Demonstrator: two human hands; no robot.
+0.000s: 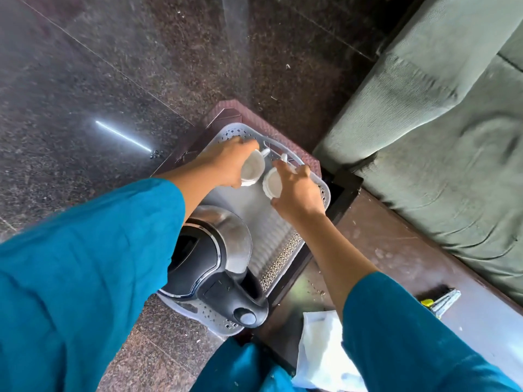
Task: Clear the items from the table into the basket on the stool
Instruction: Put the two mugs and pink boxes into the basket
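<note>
Both hands over the far end of the basket (pixel 322 190), each gripping a white cup. Left hand (pixel 226 162) wraps the left cup (pixel 252 169) from its outer side, cup tipped so the inside faces the camera, handle pointing to the far rim. Right hand (pixel 297 190) grips the right cup (pixel 272 185) the same way, also tipped, handle toward the far rim. Cups sit just beside each other, can't tell if they touch each other or the basket floor. Basket is grey perforated plastic, sitting on a brown stool (pixel 226 111). Kettle (pixel 215 258), steel body with black lid and handle, occupies the near end of the basket, handle toward the camera. Brown table (pixel 396 250) to the right, with a white cloth (pixel 322 349) at its near edge and a yellow-tipped tool (pixel 441 301) further right. Teal sleeves on both arms.
</note>
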